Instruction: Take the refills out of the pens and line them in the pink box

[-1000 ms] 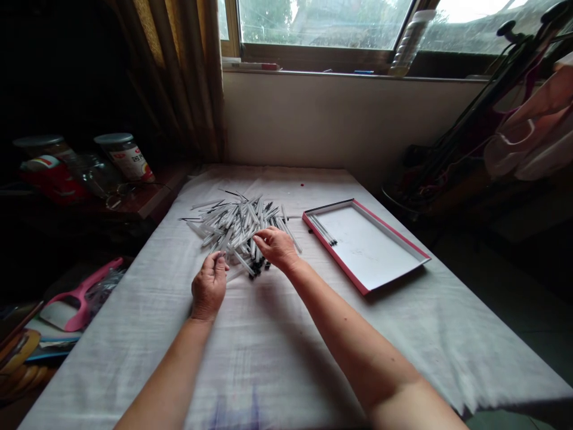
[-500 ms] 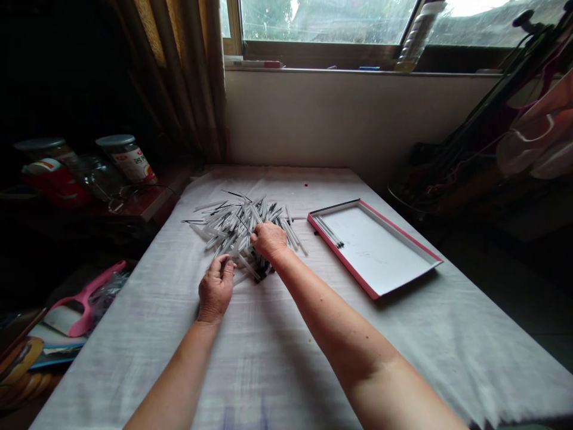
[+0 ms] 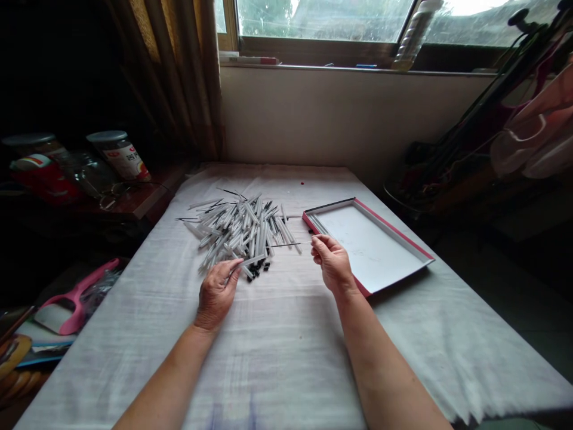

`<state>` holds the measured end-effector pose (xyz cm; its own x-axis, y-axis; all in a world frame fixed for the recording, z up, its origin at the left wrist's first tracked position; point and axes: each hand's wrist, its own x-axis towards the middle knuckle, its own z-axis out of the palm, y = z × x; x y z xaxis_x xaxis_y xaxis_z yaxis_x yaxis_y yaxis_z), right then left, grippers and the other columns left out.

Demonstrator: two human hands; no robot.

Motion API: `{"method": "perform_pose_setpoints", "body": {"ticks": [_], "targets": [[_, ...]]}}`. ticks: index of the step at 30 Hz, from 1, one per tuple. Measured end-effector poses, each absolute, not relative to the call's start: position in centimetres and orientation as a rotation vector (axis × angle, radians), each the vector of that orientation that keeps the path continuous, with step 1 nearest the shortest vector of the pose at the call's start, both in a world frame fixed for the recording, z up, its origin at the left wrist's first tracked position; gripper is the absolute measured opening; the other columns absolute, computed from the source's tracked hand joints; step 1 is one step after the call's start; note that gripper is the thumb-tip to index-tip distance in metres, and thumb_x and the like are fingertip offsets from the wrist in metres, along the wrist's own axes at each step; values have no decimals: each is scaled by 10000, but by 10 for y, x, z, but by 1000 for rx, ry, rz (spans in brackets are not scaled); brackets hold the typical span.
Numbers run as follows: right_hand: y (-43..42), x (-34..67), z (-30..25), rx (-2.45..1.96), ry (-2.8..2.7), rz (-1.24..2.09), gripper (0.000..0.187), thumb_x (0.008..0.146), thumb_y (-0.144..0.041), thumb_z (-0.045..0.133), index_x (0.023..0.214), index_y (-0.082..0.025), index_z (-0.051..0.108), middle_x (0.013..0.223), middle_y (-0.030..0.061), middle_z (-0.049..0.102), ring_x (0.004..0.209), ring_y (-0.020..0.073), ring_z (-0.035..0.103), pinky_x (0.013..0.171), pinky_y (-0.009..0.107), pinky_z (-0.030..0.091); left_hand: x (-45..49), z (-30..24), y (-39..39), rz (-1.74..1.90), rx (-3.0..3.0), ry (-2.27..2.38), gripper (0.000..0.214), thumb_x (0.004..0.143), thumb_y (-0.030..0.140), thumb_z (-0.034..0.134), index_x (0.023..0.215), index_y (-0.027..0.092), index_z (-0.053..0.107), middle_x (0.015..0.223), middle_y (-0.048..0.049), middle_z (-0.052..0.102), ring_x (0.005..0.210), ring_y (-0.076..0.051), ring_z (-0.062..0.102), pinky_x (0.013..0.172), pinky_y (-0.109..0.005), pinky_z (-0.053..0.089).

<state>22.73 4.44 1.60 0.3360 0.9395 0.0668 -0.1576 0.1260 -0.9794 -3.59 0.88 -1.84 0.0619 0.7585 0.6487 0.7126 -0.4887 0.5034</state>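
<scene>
Refill (image 3: 285,245), thin and dark along its far part, sticks out over the worktop (image 3: 277,358) beside the pile of pen parts (image 3: 235,230). The right hand (image 3: 332,263) pinches only its pale end, so it could swing or slip. The left hand (image 3: 217,292) pinches a clear barrel (image 3: 255,260); brushing the pile could set pieces rolling. A wrist bump could shift the shallow tray (image 3: 396,233).
</scene>
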Motion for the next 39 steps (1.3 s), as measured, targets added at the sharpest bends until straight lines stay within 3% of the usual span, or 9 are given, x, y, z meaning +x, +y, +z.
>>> {"method": "perform_pose_setpoints", "body": {"ticks": [4,10,36,39], "targets": [[37,236,17,-1070,-655,1059,390,542,-440,807,767,-183,620,640,-31,589,491,70,484,412,179,301,-32,-18,8,1402,2242,1529,218,911,283,538,1046,202,689,970,-59,720,910,-186,667,851,-322,528],[35,234,18,-1088,-855,1045,335,618,-462,766,730,-177,629,583,-37,555,480,70,457,416,191,304,-33,-19,8,1384,2224,1553,230,908,298,535,1042,204,697,964,-59,723,901,-187,668,847,-328,533],[32,241,18,-1116,-969,1100,330,601,-465,771,689,-176,637,554,-32,563,461,75,439,410,202,281,-30,-15,5,1302,2342,1571,244,917,322,514,1045,223,697,971,-61,729,901,-198,673,849,-345,539],[32,238,18,-1131,-996,1089,320,592,-457,774,681,-172,660,549,-27,580,463,79,448,417,211,321,-29,-15,4,1292,2360,1565,244,917,325,513,1041,224,698,964,-62,734,896,-202,676,843,-347,539]]}}
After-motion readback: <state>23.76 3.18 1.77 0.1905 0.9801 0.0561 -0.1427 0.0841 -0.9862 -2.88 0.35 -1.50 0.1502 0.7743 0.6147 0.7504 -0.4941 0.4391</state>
